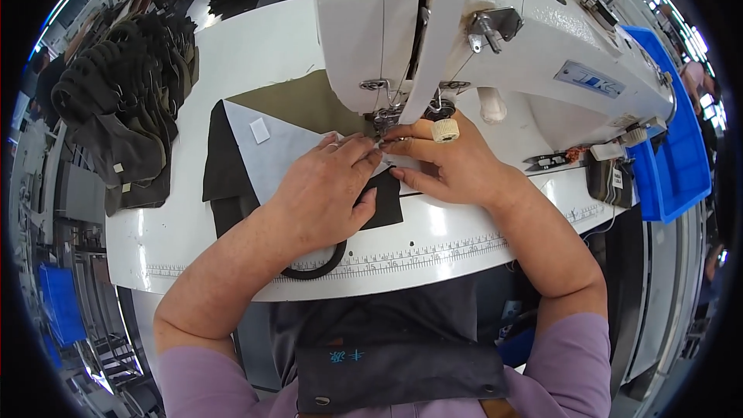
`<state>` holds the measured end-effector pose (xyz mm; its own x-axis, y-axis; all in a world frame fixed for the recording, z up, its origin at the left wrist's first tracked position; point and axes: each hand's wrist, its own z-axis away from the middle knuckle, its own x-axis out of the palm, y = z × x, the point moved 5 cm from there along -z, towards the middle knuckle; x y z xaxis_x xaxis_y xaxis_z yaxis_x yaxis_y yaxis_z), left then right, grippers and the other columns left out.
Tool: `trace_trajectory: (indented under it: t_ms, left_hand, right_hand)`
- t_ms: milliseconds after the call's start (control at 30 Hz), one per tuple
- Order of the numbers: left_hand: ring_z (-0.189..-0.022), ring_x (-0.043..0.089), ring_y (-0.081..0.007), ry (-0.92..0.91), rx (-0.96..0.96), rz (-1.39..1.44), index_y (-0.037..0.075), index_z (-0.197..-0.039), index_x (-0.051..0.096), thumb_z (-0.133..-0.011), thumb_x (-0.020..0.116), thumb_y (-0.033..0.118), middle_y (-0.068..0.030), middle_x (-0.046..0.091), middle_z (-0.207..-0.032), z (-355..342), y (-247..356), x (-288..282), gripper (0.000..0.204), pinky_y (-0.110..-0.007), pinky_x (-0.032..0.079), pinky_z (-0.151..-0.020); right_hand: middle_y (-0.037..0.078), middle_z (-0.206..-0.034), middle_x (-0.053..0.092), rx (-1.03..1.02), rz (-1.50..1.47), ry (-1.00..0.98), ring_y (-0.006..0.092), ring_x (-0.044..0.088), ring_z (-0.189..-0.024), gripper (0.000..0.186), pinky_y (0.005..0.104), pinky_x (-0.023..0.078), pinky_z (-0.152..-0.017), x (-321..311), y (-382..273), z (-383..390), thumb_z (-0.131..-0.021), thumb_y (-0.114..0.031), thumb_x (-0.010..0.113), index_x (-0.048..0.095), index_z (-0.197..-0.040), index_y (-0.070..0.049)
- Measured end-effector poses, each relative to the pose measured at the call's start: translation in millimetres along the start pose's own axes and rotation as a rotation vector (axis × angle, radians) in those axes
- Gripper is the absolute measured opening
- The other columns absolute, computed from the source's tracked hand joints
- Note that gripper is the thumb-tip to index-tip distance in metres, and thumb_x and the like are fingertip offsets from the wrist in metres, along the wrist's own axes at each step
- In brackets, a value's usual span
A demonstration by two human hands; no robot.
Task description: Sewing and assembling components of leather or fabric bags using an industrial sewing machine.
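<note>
A layered fabric piece (282, 151) lies under the needle of the white sewing machine (357, 46). It shows a pale grey-white face with a small white label, olive cloth behind and dark cloth beneath. My left hand (321, 186) rests on the pale cloth, fingertips close to the presser foot (385, 120), thumb held apart. From the other side, my right hand (445, 159) has its thumb and fingers at the cloth's edge beside the foot, seemingly pinching it. A black ring-shaped strap (317, 269) hangs out below my left wrist. Fingertips partly hide the stitching spot.
Dark fabric pieces (128, 120) are piled at the table's left. Thread snips (548, 161) and a small dark fabric bundle (609, 179) lie to the right, beside a blue bin (681, 178). A printed ruler strip (457, 251) runs along the table's front edge.
</note>
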<state>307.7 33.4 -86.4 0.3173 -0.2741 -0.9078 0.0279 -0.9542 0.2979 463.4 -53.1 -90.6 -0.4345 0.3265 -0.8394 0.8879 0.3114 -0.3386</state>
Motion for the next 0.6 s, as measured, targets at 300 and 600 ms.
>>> trace_trajectory:
  t_ms: [300,600]
  left_hand:
    - [-0.110,0.065,-0.0365,-0.002,-0.009,0.022,-0.002,-0.120,0.065,-0.081,0.070,0.013,-0.0164,0.061,-0.129,-1.7,-0.4,-0.2,0.042,-0.050,0.049,-0.107]
    - [-0.107,0.064,-0.0352,0.033,0.004,0.036,-0.006,-0.119,0.066,-0.081,0.067,0.014,-0.0181,0.060,-0.123,-3.5,-2.5,-0.8,0.043,-0.046,0.048,-0.106]
  right_hand:
    - [0.002,-0.101,0.070,-0.021,0.073,0.010,0.0272,0.060,-0.097,0.028,0.0407,0.052,-0.078,-1.2,-0.5,-0.5,-0.082,-0.029,0.075,0.075,-0.104,-0.012]
    - [0.003,-0.098,0.068,-0.015,0.078,0.039,0.0271,0.059,-0.095,0.031,0.0407,0.052,-0.075,0.1,0.8,-1.7,-0.083,-0.032,0.075,0.075,-0.107,-0.013]
